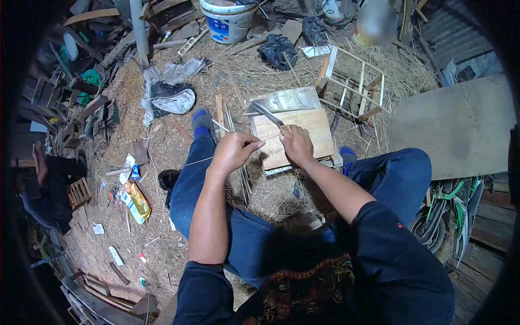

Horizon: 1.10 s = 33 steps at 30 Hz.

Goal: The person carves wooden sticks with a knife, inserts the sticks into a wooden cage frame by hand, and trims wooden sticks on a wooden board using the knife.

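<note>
A knife (266, 114) with a curved blade points up and left from my right hand (297, 145), which is closed round its handle above a pale wooden board (319, 129). My left hand (236, 150) pinches a thin wooden strip (201, 161) that runs from beyond my left knee toward my right hand. The two hands are close together over the board's left side. Several long thin strips (242, 181) lie on the ground beneath and beside my left hand. A metal-coloured slab (287, 99) lies behind the board.
A slatted wooden frame (355, 81) stands at the back right, near a large flat panel (452, 127). White bucket (227, 23) and black bag (277, 52) are behind the board. Another person (51, 187) sits at the far left. A yellow packet (136, 202) lies on the littered ground.
</note>
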### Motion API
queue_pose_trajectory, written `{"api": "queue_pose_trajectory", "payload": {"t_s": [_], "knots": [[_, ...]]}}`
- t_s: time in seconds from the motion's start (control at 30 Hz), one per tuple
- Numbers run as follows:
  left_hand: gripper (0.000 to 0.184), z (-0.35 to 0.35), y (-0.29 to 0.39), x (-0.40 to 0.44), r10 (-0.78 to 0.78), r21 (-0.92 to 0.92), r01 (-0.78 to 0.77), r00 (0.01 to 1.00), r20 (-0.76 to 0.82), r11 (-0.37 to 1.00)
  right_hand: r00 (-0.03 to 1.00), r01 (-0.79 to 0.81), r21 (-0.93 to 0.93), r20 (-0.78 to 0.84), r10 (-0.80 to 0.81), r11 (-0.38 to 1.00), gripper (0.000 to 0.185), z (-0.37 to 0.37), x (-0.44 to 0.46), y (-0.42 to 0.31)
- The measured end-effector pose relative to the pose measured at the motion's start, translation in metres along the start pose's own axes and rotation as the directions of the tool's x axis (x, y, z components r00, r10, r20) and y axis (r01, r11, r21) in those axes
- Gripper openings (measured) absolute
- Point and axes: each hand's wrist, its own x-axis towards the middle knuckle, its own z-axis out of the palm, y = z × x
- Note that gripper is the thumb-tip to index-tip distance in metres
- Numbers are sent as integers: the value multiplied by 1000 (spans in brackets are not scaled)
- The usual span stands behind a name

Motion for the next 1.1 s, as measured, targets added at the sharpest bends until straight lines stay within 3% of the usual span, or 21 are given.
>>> {"api": "queue_pose_trajectory", "payload": {"t_s": [0.13, 0.3, 0.4, 0.43, 0.5, 0.53, 0.57, 0.63, 0.67, 0.77, 0.9, 0.97, 1.03, 1.1], "knots": [[25, -1, 5, 1, 3, -44, -5, 1000, -28, 999, 989, -144, -110, 25, 148, 983, 47, 0, 1, -2], [26, -5, 19, 4, 24, -152, -32, 998, -53, 988, 980, -193, -92, -75, 187, 977, 56, -19, 11, 4], [28, -8, 26, 4, 29, -203, -44, 997, -77, 978, 910, -411, -2, 67, 410, 912, 54, -60, 17, -16], [29, -9, 29, 2, 31, -238, -52, 995, -90, 970, 913, -403, 1, 61, 403, 915, 54, -61, 18, -11], [29, -12, 37, -2, 66, -229, -94, 990, -126, 969, 945, -253, 402, -93, 314, 880, 45, -57, 22, 11], [30, -16, 45, -4, 8, -297, -36, 996, -94, 954, 948, -173, 480, -157, 278, 860, 33, -58, 27, 13], [30, -19, 52, -6, -45, -360, 21, 997, -59, 933, 948, -161, 482, -167, 271, 861, 33, -64, 27, 17], [30, -16, 60, -10, -19, -400, -16, 996, -82, 916, 931, -288, 702, 46, 363, 651, 26, -113, 19, -15], [30, -16, 67, -12, -39, -502, -6, 996, -79, 865, 939, -224, 788, 17, 344, 573, 21, -128, 16, -34], [31, -16, 90, -19, -15, -628, -40, 997, -82, 777, 984, -73, 845, -27, 179, 530, 20, -171, -1, -59], [31, -23, 124, -26, 53, -702, -91, 996, -77, 706, 999, -1, 884, -19, 39, 467, 35, -231, -12, -94], [31, -24, 140, -29, 62, -696, -86, 996, -60, 713, 998, -9, 858, -22, 53, 513, 39, -254, -10, -112], [29, -20, 157, -31, 63, -680, -86, 996, -58, 729, 998, 53, 752, -16, -63, 657, 38, -268, -5, -118], [27, -16, 173, -30, 107, -665, -126, 992, -69, 736, 995, 95, 759, -50, -87, 644, 34, -263, 6, -113]]}}
